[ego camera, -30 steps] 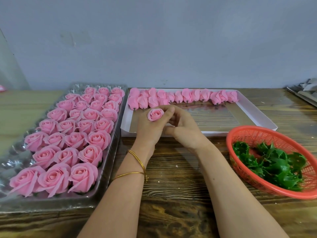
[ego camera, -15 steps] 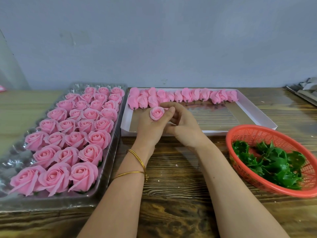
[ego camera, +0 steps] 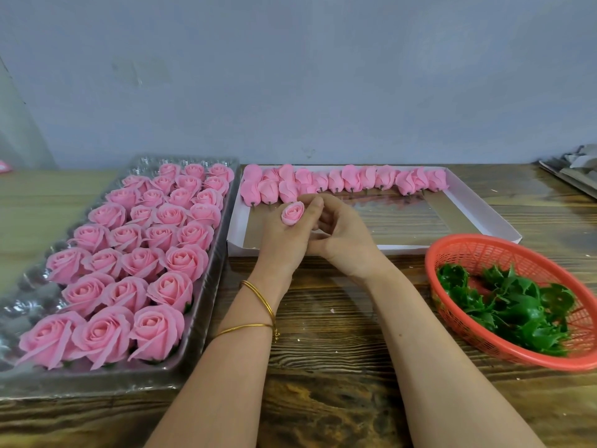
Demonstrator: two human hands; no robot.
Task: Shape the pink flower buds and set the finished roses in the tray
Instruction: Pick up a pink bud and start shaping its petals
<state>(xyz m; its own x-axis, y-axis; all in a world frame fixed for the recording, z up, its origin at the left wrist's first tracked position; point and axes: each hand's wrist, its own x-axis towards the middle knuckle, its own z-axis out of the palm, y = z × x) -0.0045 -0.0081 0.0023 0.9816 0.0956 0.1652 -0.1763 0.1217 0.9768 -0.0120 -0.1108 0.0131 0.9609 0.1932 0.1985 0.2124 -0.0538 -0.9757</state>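
Clear plastic tray at left holds rows of finished roses. Our left hand pinches one pink bud over the near part of the white box; our right hand curls against it, and we cannot tell its grip. A red basket of green leaves sits rightmost.

Tray: clear glossy plastic, crinkly. Roses, held bud, boxed buds: matt pink, foam-like. Box: matt white card. Basket: orange plastic mesh. Leaves: glossy green plastic. Table: rough-grained wood. Bangles: shiny gold metal.
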